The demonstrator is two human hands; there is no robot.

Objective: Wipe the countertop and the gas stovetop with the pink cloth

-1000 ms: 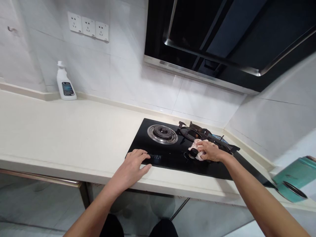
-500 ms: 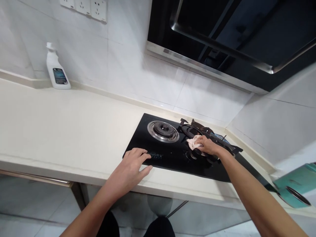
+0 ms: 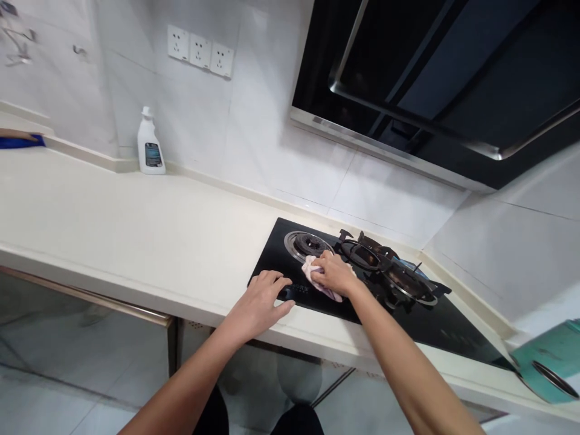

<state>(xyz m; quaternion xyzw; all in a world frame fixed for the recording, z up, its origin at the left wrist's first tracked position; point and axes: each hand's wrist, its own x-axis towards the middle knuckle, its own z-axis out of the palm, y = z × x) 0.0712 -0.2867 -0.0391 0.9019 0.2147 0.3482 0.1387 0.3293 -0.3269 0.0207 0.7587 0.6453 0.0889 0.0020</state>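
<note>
A pinkish-white cloth [image 3: 312,272] is bunched under my right hand [image 3: 334,273], whose fingers press it on the black glass gas stove [image 3: 435,335]. It lies just in front of the left burner [image 3: 308,243], a steel ring around a dark burner head. My left hand [image 3: 263,302] rests at the stove's front left corner, fingers spread, holding nothing. Dark pan supports [image 3: 360,254] are piled on the right burner side, and blue material shows partly behind them.
A white spray-type bottle [image 3: 151,148] stands against the wall on the pale countertop [image 3: 136,223]. Low over the stove hangs a black range hood [image 3: 435,78]. To the right is a green container [image 3: 550,362]; at far left lies a blue object [image 3: 20,142].
My right hand has moved left with the cloth, from beside the pan supports to in front of the left burner. The view has turned left, while my left hand stays at the stove corner.
</note>
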